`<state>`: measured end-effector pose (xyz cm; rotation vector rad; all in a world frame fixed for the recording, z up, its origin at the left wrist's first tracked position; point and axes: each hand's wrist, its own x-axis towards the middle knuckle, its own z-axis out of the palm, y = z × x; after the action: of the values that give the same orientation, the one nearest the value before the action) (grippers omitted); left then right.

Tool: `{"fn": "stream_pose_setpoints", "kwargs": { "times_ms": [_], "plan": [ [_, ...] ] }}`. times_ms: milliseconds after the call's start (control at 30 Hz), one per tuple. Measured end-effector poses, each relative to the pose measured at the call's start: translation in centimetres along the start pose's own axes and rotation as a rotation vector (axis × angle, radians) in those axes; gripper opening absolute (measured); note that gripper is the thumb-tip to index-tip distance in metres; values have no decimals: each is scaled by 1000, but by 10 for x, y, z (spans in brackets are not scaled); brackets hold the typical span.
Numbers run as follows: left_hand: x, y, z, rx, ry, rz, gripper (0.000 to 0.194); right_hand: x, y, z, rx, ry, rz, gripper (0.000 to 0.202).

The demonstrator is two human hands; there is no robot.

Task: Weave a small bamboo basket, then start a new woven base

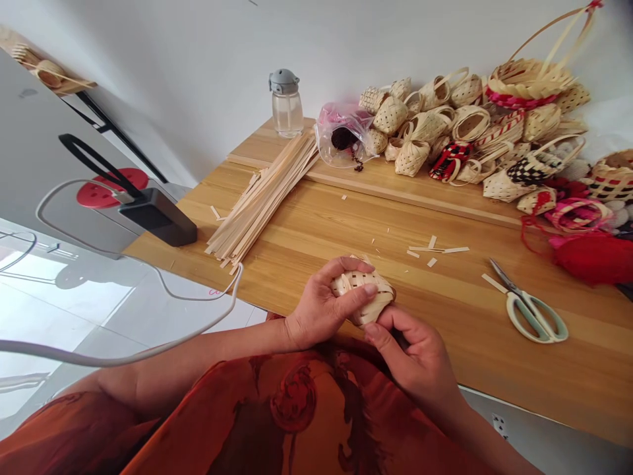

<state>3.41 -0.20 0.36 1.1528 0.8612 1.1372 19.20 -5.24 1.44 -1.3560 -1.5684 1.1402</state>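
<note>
Head view. A small woven piece (378, 298) above the table's (494, 359) near edge, firmly held by the left hand (329, 297), whose fingers hide part of the weave. The right hand (413, 346) meets its lower edge; whether it pinches a strip, I cannot tell. The red bundle (596, 257), far right, is cut off.

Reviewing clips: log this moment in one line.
left hand: holds small pale woven basket | right hand: touches its near end | nearby: white-and-green-handled metal scissors, flat pale strips
</note>
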Motion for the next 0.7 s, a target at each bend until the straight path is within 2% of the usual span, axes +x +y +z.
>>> {"fn": "stream_pose_setpoints", "kwargs": {
  "times_ms": [100, 233, 300, 467, 700],
  "plan": [
    [-1, 4, -3, -4, 11, -36, 39, 3, -3, -7, -27, 3, -5, 32],
    [-2, 12, -10, -17, -8, -2, 56, 5, -3, -18, -60, -57, 27, 24],
    [-1, 14, -12, -25, -24, 3, 59, 4, -2, -20, -48, -58, -2, 23],
    [-2, 13, -7, -73, -102, -53, 56, 2, -1, -10, -8, -15, -89, 28],
    [-5, 9, -5, -71, -123, -87, 55, 0, -1, -1, 15, 94, 2, 34]
  ]
}}
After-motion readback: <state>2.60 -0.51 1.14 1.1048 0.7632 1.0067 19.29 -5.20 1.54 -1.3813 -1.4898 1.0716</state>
